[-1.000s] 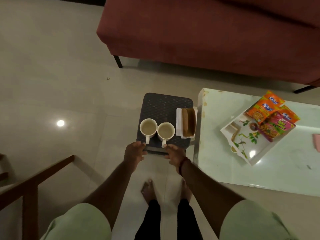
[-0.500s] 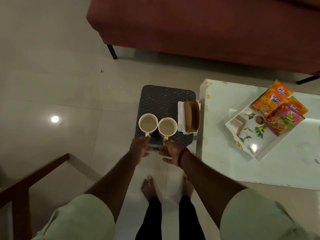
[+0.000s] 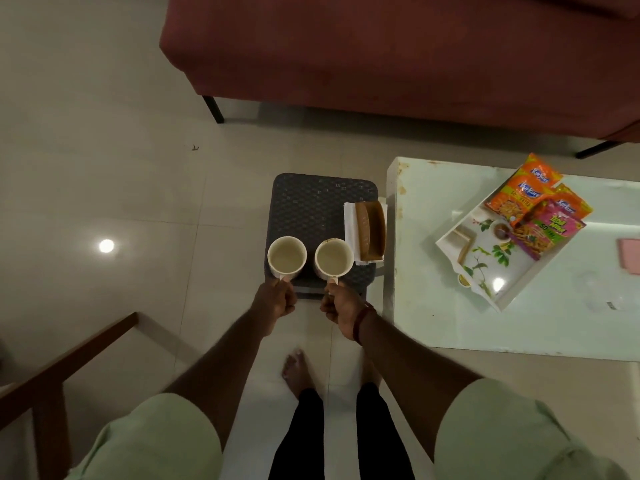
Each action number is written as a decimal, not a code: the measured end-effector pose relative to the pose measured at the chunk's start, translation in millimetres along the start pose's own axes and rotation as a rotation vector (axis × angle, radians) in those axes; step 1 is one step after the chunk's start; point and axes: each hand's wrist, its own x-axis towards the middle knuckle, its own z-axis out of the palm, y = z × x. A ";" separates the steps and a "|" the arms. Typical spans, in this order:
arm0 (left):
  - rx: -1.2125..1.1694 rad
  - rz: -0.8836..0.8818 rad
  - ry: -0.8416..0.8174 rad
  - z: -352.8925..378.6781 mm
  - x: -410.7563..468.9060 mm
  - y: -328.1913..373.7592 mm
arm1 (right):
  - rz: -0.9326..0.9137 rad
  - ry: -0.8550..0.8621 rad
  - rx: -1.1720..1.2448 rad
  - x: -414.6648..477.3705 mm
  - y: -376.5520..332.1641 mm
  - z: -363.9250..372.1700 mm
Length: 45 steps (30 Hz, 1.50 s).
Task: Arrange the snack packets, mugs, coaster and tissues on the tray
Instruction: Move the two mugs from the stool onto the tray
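Note:
Two cream mugs stand side by side at the near edge of a dark woven stool point(image 3: 322, 202). My left hand point(image 3: 275, 299) grips the handle of the left mug point(image 3: 286, 256). My right hand point(image 3: 341, 306) grips the handle of the right mug point(image 3: 333, 259). Beside the right mug lie white tissues point(image 3: 349, 223) with a brown coaster holder point(image 3: 370, 228) on them. On the white table point(image 3: 433, 323) to the right sits a floral white tray point(image 3: 485, 261), with orange snack packets point(image 3: 519, 195) and a pink packet point(image 3: 547, 230) over its far corner.
A maroon sofa point(image 3: 381, 57) runs along the back, one leg near the stool. A wooden chair arm point(image 3: 69, 358) is at the lower left. A pink item point(image 3: 630, 254) lies at the table's right edge. My bare feet stand on the tiled floor below the stool.
Both hands have closed around the mug handles; a second ago they hovered just short of them. The mugs look slightly raised and nearer to me.

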 end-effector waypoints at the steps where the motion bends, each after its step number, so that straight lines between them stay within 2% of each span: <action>1: 0.012 0.004 -0.007 0.2 -7.5 -1.9 | -0.003 0.004 -0.003 -5.9 2.3 -4.5; 10: 0.129 0.026 -0.082 47.7 -74.9 -4.2 | -0.031 0.039 0.107 -58.1 11.5 -66.5; 15: 0.172 0.059 -0.123 116.5 -102.2 9.2 | -0.069 0.107 0.205 -75.7 5.9 -123.7; 19: 0.163 0.031 -0.138 183.5 -109.5 28.1 | -0.073 0.135 0.187 -78.6 -10.6 -192.6; 22: 0.242 0.066 -0.181 232.5 -109.5 44.7 | -0.074 0.145 0.187 -74.9 -23.1 -244.0; 28: 0.299 0.044 -0.176 327.5 -88.1 75.9 | -0.101 0.208 0.274 -56.8 -47.4 -325.3; 34: 0.348 0.054 -0.253 400.5 -45.2 85.6 | -0.110 0.242 0.396 -29.6 -70.3 -380.4; 42: 0.572 0.141 -0.343 447.9 10.8 85.1 | -0.078 0.288 0.533 24.2 -83.1 -406.5; 45: 0.572 0.145 -0.374 460.2 27.6 82.0 | -0.065 0.306 0.591 42.3 -79.9 -407.6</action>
